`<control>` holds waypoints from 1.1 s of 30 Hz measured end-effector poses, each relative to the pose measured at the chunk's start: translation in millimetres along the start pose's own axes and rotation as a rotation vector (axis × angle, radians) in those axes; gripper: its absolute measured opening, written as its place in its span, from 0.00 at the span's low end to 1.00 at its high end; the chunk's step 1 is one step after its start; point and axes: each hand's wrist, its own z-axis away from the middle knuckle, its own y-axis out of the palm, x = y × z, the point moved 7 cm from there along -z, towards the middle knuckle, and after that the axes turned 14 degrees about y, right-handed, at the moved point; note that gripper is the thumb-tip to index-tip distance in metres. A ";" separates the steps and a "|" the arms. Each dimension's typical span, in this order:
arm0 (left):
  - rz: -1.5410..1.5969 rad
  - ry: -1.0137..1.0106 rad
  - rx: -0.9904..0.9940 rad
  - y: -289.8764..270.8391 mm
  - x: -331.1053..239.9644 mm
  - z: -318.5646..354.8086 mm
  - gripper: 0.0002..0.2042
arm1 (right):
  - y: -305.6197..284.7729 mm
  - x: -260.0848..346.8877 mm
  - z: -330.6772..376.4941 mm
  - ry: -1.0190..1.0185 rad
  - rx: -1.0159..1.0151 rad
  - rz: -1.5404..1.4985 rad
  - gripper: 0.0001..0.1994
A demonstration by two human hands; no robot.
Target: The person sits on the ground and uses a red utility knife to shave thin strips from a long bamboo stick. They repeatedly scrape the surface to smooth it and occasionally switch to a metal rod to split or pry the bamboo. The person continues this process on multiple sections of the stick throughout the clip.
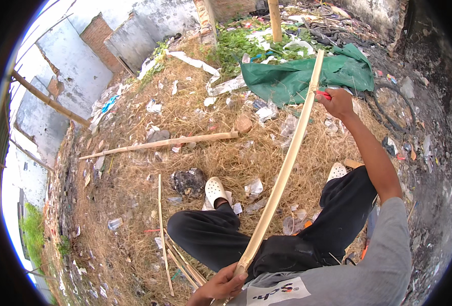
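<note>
A long split bamboo strip (279, 183) slants from my lap up to the far right, its pale hollow inner face showing. Around its near end my left hand (225, 283) is closed, close to my waist. My right arm reaches far out, and my right hand (338, 103) is closed on a red-handled tool (323, 95) at a node near the strip's far end. Most of the tool is hidden by the fingers and the strip, so its kind cannot be made out.
Another bamboo length (159, 145) lies on the dry grass ahead. Thin bamboo strips (182, 265) lie by my left knee, near a dark lump (188, 182). A green tarp (287, 76) lies beyond the strip's far end. Litter surrounds my white clogs (215, 190); an upright pole (275, 23) stands behind.
</note>
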 end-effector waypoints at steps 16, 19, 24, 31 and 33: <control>-0.315 -0.169 -0.059 -34.9 51.7 58.8 0.19 | -39.8 -319.0 -32.5 1.061 -0.016 -0.078 0.49; -0.490 -0.230 -0.381 -47.2 38.7 92.3 0.21 | 9.0 -218.9 -32.1 0.911 0.076 0.033 0.48; -0.091 0.015 -0.105 -32.6 9.3 6.7 0.10 | 2.4 -188.8 69.3 0.765 0.188 0.088 0.46; -0.194 0.082 -0.091 -38.1 -1.3 -11.3 0.11 | 41.8 -251.5 268.1 1.027 0.426 -0.050 0.33; -0.234 0.103 -0.099 -39.8 -1.2 -17.5 0.10 | 79.8 -299.2 362.8 0.765 0.535 -0.160 0.21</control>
